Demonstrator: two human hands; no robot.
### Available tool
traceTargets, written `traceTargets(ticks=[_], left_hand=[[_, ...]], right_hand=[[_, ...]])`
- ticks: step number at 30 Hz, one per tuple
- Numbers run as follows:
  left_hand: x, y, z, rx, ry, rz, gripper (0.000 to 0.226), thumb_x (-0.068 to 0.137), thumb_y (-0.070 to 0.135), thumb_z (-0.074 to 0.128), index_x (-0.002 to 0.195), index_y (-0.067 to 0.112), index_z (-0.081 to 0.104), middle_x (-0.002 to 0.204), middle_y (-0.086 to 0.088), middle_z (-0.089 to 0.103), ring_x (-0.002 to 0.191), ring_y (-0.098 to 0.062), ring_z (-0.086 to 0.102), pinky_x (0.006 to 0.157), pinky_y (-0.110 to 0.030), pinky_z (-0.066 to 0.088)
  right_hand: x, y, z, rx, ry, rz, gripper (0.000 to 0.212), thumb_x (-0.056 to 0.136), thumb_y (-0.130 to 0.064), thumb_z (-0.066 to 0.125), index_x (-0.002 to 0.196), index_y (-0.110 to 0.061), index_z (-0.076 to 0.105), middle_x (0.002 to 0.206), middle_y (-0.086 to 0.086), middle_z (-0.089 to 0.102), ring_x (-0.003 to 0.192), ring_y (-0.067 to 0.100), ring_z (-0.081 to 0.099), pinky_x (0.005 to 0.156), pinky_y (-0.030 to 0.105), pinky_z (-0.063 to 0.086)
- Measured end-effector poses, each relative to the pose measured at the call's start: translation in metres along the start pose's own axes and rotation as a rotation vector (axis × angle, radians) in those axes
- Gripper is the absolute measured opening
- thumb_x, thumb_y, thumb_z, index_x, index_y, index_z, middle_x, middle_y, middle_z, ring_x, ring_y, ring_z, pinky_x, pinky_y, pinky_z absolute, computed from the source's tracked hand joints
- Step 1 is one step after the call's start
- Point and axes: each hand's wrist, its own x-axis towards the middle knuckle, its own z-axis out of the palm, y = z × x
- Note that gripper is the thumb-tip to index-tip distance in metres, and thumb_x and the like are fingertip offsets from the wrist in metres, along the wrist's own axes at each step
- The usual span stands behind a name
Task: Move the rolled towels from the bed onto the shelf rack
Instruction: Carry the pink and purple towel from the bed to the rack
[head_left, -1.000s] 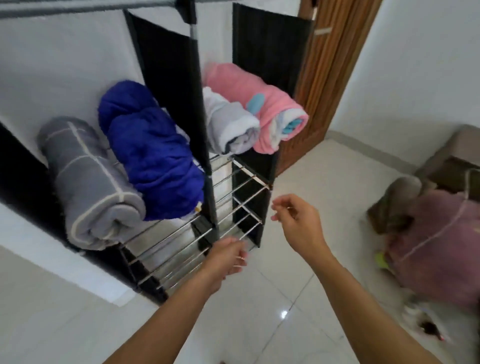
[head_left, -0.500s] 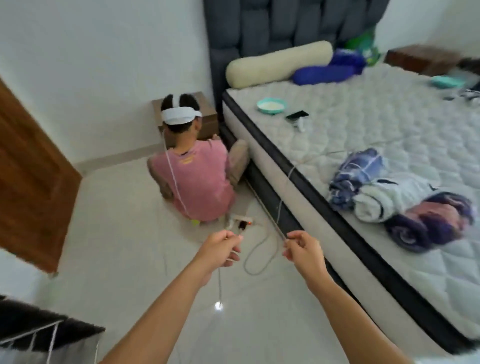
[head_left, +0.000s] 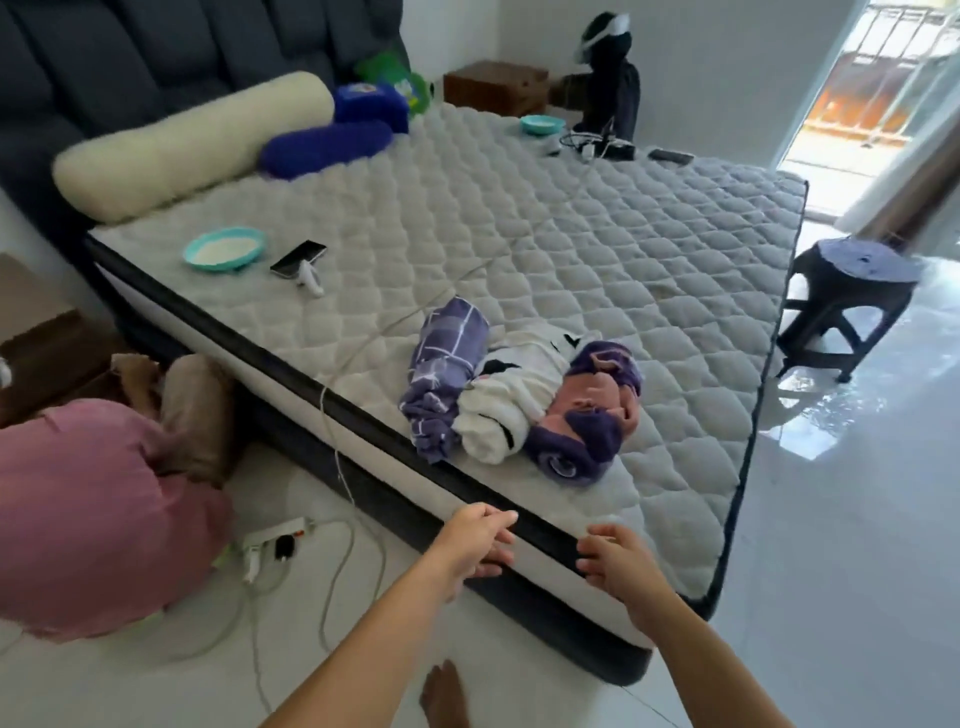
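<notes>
While hands hover empty, rolled towels (head_left: 519, 395) near mattress edge (head_left: 545, 530).

Towels: three rolled towels (head_left: 522, 400) are lying side by side on the bed (head_left: 597, 249).
Hands: I am holding my left hand (head_left: 475, 543) and right hand (head_left: 615, 564) empty, fingers loosely curled.

White walls and glossy pale floor (head_left: 857, 519), a dark stool (head_left: 852, 306), daylight through a bright doorway (head_left: 883, 88).

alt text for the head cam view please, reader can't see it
Three rolled towels, a purple checked towel, a white towel and a purple-and-pink towel, lie side by side near the edge of a quilted mattress. The person's empty left hand and right hand reach toward them.
</notes>
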Motion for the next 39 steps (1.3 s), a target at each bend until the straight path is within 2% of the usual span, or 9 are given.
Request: traceTargets(ticks=[3,7,14,18,22,25,27,32,39], left_hand=[[0.047,0.022,0.009,-0.067,-0.052,-0.11,0.015,0.095,0.028,0.053,0.093,0.014,0.056,0.086,-0.004,0.059,0.066,-0.017,0.059,0.066,-0.03,0.048],[0.098,0.053,0.019,-0.131,-0.071,-0.215,0.022,0.094,0.028,0.055,0.107,0.009,0.054,0.087,-0.006,0.055,0.073,-0.019,0.056,0.062,-0.032,0.048],[0.162,0.1,0.038,-0.082,-0.111,-0.392,0.029,0.094,0.037,0.054,0.113,0.016,0.048,0.107,-0.004,0.054,0.088,-0.019,0.055,0.086,-0.043,0.043],[0.201,0.109,0.044,-0.021,-0.093,-0.523,0.049,0.087,0.049,0.058,0.126,0.02,0.051,0.131,-0.006,0.056,0.101,-0.025,0.058,0.087,-0.049,0.043],[0.226,0.113,0.054,-0.073,-0.105,-0.637,0.04,0.083,0.051,0.061,0.109,0.022,0.055,0.113,-0.006,0.062,0.105,-0.03,0.06,0.093,-0.055,0.042],[0.237,0.114,0.059,-0.113,-0.116,-0.72,0.047,0.083,0.053,0.059,0.117,0.021,0.053,0.113,-0.009,0.06,0.104,-0.031,0.06,0.099,-0.056,0.043],[0.243,0.113,0.061,-0.143,-0.094,-0.758,0.045,0.084,0.054,0.058,0.113,0.019,0.054,0.107,-0.01,0.058,0.1,-0.032,0.059,0.101,-0.057,0.042],[0.245,0.114,0.066,-0.223,-0.032,-0.79,0.037,0.085,0.05,0.06,0.095,0.014,0.057,0.098,-0.012,0.061,0.089,-0.031,0.059,0.1,-0.056,0.043],[0.233,0.11,0.067,-0.243,-0.014,-0.731,0.034,0.086,0.047,0.06,0.098,0.015,0.058,0.106,-0.014,0.064,0.093,-0.032,0.061,0.094,-0.054,0.047]], right_hand=[[0.027,-0.018,-0.015,0.014,0.08,0.041,0.021,0.09,-0.006,0.056,0.11,-0.004,0.053,0.089,0.012,0.058,0.067,0.02,0.056,0.06,0.029,0.045],[0.06,-0.045,-0.033,0.01,0.201,0.031,0.021,0.091,-0.014,0.058,0.112,-0.011,0.055,0.105,0.012,0.062,0.087,0.021,0.06,0.073,0.033,0.05],[0.138,-0.1,-0.052,-0.141,0.203,0.071,0.02,0.087,-0.025,0.063,0.102,-0.017,0.053,0.093,0.003,0.061,0.087,0.019,0.059,0.089,0.043,0.051],[0.215,-0.147,-0.063,-0.23,0.212,0.012,0.045,0.079,-0.031,0.069,0.114,-0.01,0.051,0.102,0.009,0.063,0.093,0.027,0.062,0.084,0.042,0.052],[0.284,-0.18,-0.07,-0.332,0.193,0.008,0.078,0.058,-0.046,0.084,0.116,-0.01,0.049,0.112,0.01,0.058,0.103,0.029,0.059,0.086,0.04,0.051],[0.319,-0.184,-0.067,-0.325,0.127,0.048,0.102,0.048,-0.051,0.089,0.128,-0.006,0.044,0.121,0.006,0.058,0.111,0.026,0.058,0.091,0.036,0.05],[0.331,-0.177,-0.063,-0.246,0.091,0.11,0.098,0.049,-0.049,0.087,0.128,-0.006,0.046,0.123,0.0,0.057,0.114,0.024,0.057,0.094,0.036,0.05],[0.369,-0.142,-0.071,-0.102,0.109,0.155,0.105,0.036,-0.054,0.079,0.127,-0.007,0.052,0.112,0.01,0.067,0.099,0.025,0.065,0.086,0.042,0.057],[0.357,-0.129,-0.075,-0.087,0.141,0.122,0.092,0.044,-0.05,0.077,0.122,-0.006,0.054,0.103,0.01,0.071,0.093,0.026,0.069,0.082,0.047,0.058]])
